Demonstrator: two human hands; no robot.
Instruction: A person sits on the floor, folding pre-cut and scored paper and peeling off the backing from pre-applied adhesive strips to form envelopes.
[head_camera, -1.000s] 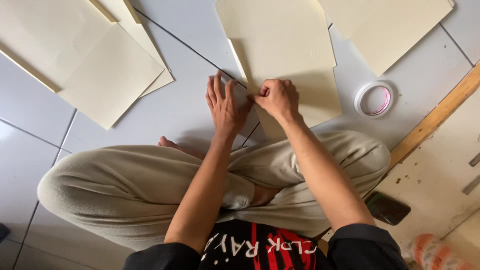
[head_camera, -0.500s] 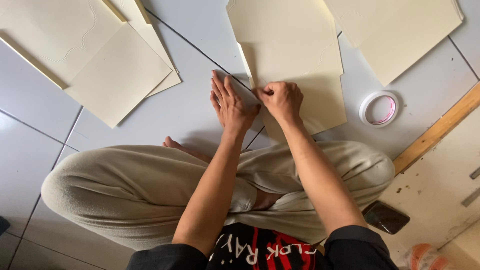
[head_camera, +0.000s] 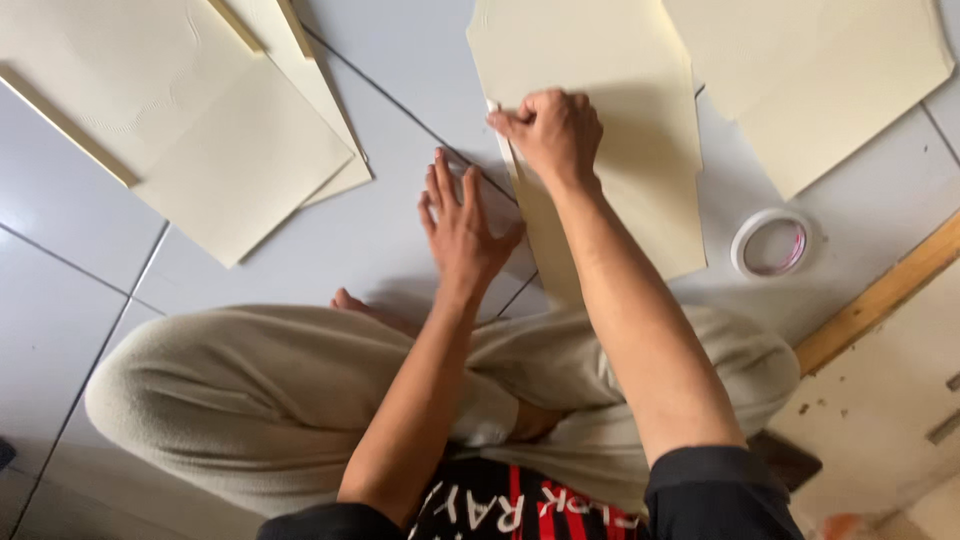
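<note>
While the person sits cross-legged on the tiled floor (head_camera: 380, 220) | left hand (head_camera: 462, 228) spread flat, holding nothing, steadying the near left edge of the cream sheet (head_camera: 610, 150) | right hand (head_camera: 548, 130) curled, pinching a thin strip at the sheet's left edge | tape roll (head_camera: 770, 243) lies right of the sheet | more sheets (head_camera: 190, 140) at the far-left corner.

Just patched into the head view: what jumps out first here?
The two hands at centre: the right hand pinches a thin white strip along the left edge of a cream sheet on the tiled floor, and the left hand lies flat beside that edge. More cream sheets lie upper left; a tape roll lies on the right.
</note>
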